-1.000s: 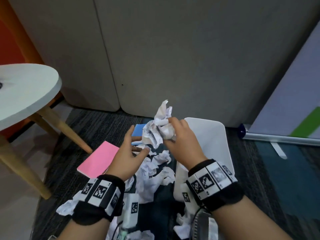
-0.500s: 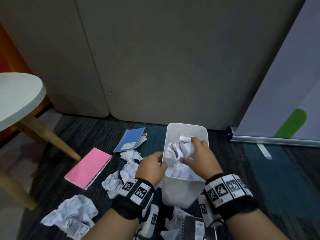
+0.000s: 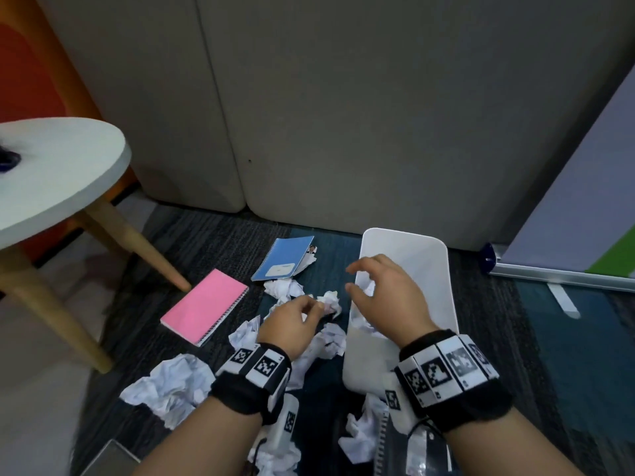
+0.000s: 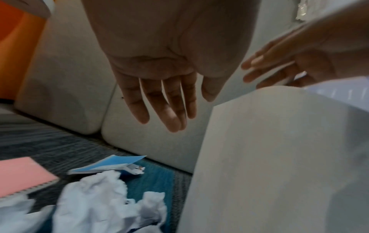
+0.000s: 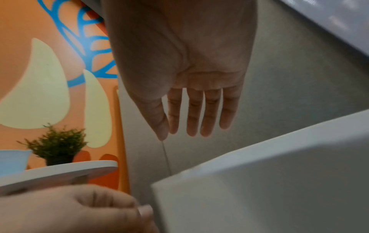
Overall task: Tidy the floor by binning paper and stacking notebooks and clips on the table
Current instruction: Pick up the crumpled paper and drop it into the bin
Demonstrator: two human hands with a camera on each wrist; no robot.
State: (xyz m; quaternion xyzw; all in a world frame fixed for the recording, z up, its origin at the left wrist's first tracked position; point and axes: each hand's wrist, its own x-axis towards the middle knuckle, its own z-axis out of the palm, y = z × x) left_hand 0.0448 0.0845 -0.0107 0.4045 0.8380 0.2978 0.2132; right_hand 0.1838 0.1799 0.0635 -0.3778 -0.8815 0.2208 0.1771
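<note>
A white bin point(image 3: 443, 286) stands on the carpet with crumpled paper point(image 3: 368, 289) inside. My right hand point(image 3: 350, 278) hovers over its left rim, fingers spread and holding nothing; in the right wrist view the right hand point(image 5: 189, 126) shows straight fingers. My left hand point(image 3: 311, 305) hangs open just left of the bin, above several crumpled paper balls point(image 3: 330, 301); its fingers point(image 4: 169, 113) are straight and empty. A pink notebook point(image 3: 206, 305) and a blue notebook point(image 3: 283, 257) lie on the floor to the left. No clips are visible.
A round white table point(image 3: 58, 166) on wooden legs stands at the left, with a small plant point(image 5: 58, 145) on it. More paper balls point(image 3: 171, 386) lie near me. A dark spiral notebook point(image 3: 395, 441) lies under my right wrist. A banner stand base point(image 3: 563, 276) is on the right.
My right hand carried a paper ball into the bin, let it go, and now hovers open. My left hand left the bin's rim and moved left over the floor papers.
</note>
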